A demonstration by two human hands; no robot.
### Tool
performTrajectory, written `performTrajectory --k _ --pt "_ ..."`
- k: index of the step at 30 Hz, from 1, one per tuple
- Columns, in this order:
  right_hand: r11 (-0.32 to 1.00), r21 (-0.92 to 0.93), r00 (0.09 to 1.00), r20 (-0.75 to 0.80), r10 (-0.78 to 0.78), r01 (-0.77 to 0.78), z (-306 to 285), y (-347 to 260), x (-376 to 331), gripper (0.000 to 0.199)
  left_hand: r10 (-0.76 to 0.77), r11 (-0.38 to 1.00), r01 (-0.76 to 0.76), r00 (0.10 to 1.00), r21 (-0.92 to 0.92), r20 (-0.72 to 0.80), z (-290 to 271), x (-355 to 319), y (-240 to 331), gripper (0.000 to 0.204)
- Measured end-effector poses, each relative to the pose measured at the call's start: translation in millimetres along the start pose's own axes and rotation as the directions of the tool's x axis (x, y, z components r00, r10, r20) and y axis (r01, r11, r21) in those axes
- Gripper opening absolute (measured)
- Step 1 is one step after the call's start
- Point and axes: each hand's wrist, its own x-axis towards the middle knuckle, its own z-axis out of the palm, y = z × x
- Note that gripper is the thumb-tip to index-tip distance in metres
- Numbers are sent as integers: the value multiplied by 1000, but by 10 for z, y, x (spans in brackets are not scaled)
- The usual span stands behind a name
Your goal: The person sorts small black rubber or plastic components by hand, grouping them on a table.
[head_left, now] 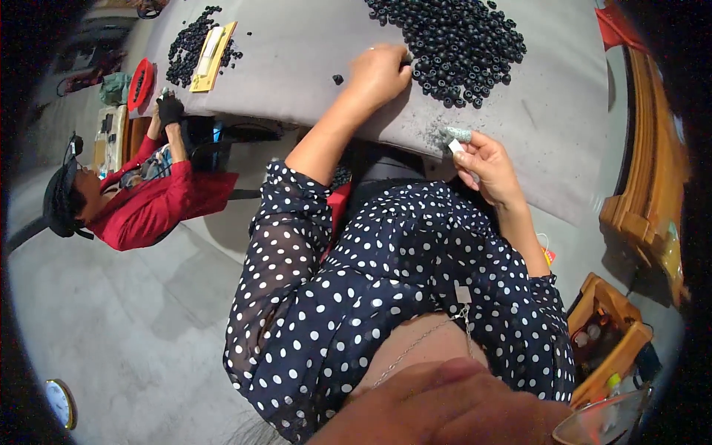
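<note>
Left grip [380, 76]: bare hand, fingers curled nearly together, at the nine o'clock edge of the heap of small round black pieces [463, 55]; whether one is caught, cannot tell. Right grip [488, 167]: two o'clock, pinched on a small white block [455, 146]. Heap: one o'clock, on the smooth grey worktop [297, 70]. Step, as judged: selecting one piece. Next move calls for: light fingertip pinch, lifting it singly.

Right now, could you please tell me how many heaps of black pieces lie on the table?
2: the larger heap, right of the left hand, and the smaller heap, beside a yellow strip farther left. More may lie out of view.
</note>
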Motion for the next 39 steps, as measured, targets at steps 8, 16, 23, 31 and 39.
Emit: performTrajectory --k 8,16,23,31,39 --pt "998 -12 998 -19 -55 55 50 -56 -68 30 78 980 -120 963 -156 -257 -15 5 -45 17" --pt "995 7 992 -66 -103 104 -6 -7 -27 32 -129 -214 391 897 -895 422 -162 -658 474 19" --pt "995 4 995 3 -101 101 131 -93 6 42 -78 -546 410 843 -731 532 -14 -939 607 17" --pt "998 -13 993 99 -64 66 170 -36 5 36 -78 -449 405 871 -797 486 10 -966 671 17" --pt "995 -56 994 80 -81 85 166 -44 13 27 -110 -419 397 870 -817 480 -29 -983 749 18"
